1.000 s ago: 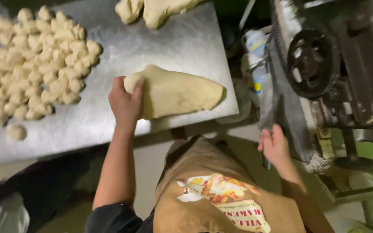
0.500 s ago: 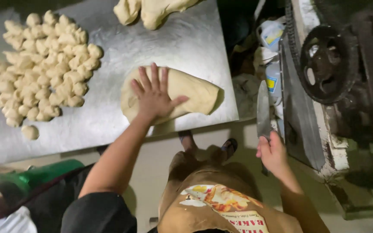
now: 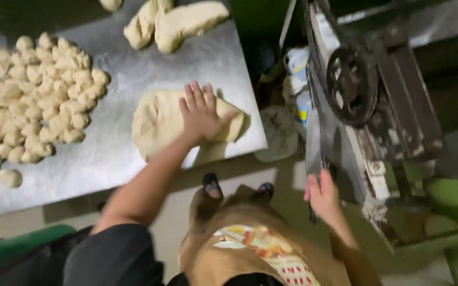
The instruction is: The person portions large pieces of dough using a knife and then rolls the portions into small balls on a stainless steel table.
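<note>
**Flat hand on dough, knife in the other**

The left hand (image 3: 201, 114) is spread wide, fingers apart, pressed flat on top of a big lump of dough (image 3: 160, 124). It grips nothing, it just pushes down. The dough lies under the palm and sticks out mostly to the hand's left, w/ its right end close to the corner of the metal table (image 3: 223, 63).

Further left of that hand is a big heap of small dough balls (image 3: 33, 100). One ball (image 3: 10, 178) sits alone, near the table's front edge. Beyond the hand, at the far side of the table, lie more big dough pieces (image 3: 178, 24).

The right hand (image 3: 322, 196) is closed round the handle of a long knife (image 3: 313, 143), blade pointing up & away. Just right of the blade stands an old machine w/ a black gear wheel (image 3: 352, 85).

What could go wrong, I think: the dough is near the table corner, so a hard push could slide it off. The knife is close to the machine and could bump it.
</note>
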